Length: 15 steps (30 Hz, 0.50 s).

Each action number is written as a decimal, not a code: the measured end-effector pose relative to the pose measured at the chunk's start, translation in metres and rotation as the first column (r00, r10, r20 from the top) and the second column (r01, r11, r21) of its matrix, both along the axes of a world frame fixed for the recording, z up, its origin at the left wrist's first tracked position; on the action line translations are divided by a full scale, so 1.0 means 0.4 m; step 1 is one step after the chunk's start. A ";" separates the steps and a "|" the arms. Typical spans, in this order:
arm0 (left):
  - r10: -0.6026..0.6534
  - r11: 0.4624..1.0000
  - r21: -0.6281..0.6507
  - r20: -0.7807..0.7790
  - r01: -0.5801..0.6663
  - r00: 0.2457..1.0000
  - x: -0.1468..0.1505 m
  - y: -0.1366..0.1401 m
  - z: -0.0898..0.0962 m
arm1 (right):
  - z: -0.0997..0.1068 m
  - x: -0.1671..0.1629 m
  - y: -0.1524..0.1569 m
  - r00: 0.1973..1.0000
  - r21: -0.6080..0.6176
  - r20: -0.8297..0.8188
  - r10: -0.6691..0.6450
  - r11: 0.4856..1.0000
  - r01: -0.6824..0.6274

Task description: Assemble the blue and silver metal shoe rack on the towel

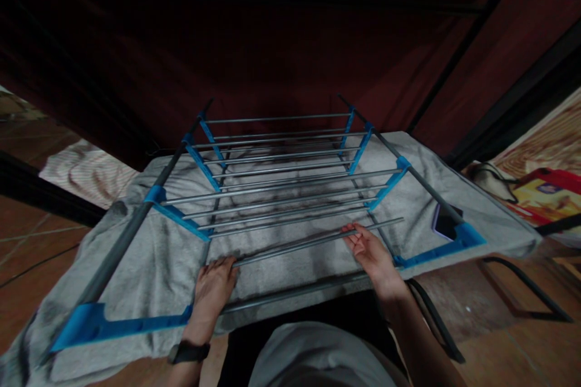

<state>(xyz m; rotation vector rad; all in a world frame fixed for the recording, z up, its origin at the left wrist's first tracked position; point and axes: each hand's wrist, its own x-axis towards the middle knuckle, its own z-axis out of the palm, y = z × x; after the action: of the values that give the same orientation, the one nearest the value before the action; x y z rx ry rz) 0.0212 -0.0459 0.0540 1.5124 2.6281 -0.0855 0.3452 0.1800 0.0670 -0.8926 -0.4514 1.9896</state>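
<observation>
A loose grey metal rod [295,247] slants across the front of a rack, its right end higher and free. My left hand [215,286] is closed around the rod's left end, palm down. My right hand [368,252] holds the rod near its right end, fingers under it and palm turned up. The rack lies on its side, with grey poles [121,240], blue plastic brackets [181,221] and several crossbars [281,187] between them. Closest to me, a front crossbar [295,295] runs between a left front bracket [122,326] and a right front bracket [440,251].
A grey blanket [149,266] covers the surface under the rack. A phone [447,221] lies on it by the right pole. A red and yellow package [549,196] is at the far right. A dark red panel [281,60] stands behind; a chair leg [436,320] is low right.
</observation>
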 end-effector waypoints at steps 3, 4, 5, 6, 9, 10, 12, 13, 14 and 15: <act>0.025 1.000 -0.003 0.009 -0.025 1.000 0.003 0.004 -0.007 | 0.040 -0.025 -0.039 0.998 0.066 -0.007 0.055 0.996 -0.054; 0.037 0.999 -0.001 0.020 -0.037 0.999 0.003 0.005 -0.009 | 0.051 -0.036 -0.052 0.997 0.088 -0.003 0.072 0.994 -0.072; 0.049 0.999 0.003 0.031 -0.049 0.998 0.002 0.007 -0.009 | 0.062 -0.046 -0.065 0.996 0.107 0.000 0.086 0.991 -0.086; 0.061 0.998 0.007 0.043 -0.061 0.997 0.001 0.008 -0.009 | 0.072 -0.057 -0.076 0.995 0.122 0.002 0.098 0.988 -0.098; 0.111 0.994 0.004 0.085 -0.112 0.990 -0.004 0.010 -0.004 | 0.102 -0.084 -0.103 0.991 0.165 0.007 0.135 0.977 -0.134; 0.126 0.992 0.000 0.102 -0.127 0.987 -0.006 0.010 -0.001 | 0.112 -0.092 -0.111 0.989 0.183 0.015 0.149 0.972 -0.150; 0.144 0.989 0.003 0.128 -0.146 0.981 -0.009 0.010 0.001 | 0.134 -0.103 -0.124 0.983 0.232 0.037 0.181 0.955 -0.185; 0.150 0.988 0.008 0.134 -0.152 0.980 -0.010 0.010 0.002 | 0.147 -0.107 -0.130 0.980 0.263 0.051 0.194 0.944 -0.200; 0.155 0.987 0.014 0.136 -0.158 0.979 -0.011 0.010 0.002 | 0.159 -0.111 -0.137 0.976 0.297 0.068 0.205 0.930 -0.216; 0.160 0.986 0.018 0.137 -0.164 0.978 -0.012 0.009 0.001 | 0.172 -0.114 -0.143 0.973 0.332 0.084 0.215 0.915 -0.231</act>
<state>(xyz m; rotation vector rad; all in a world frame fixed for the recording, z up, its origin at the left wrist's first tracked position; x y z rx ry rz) 0.0165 -0.0421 0.0544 1.2574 2.6422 0.0668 0.2995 0.1228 0.1359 -0.6920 -0.9298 2.0127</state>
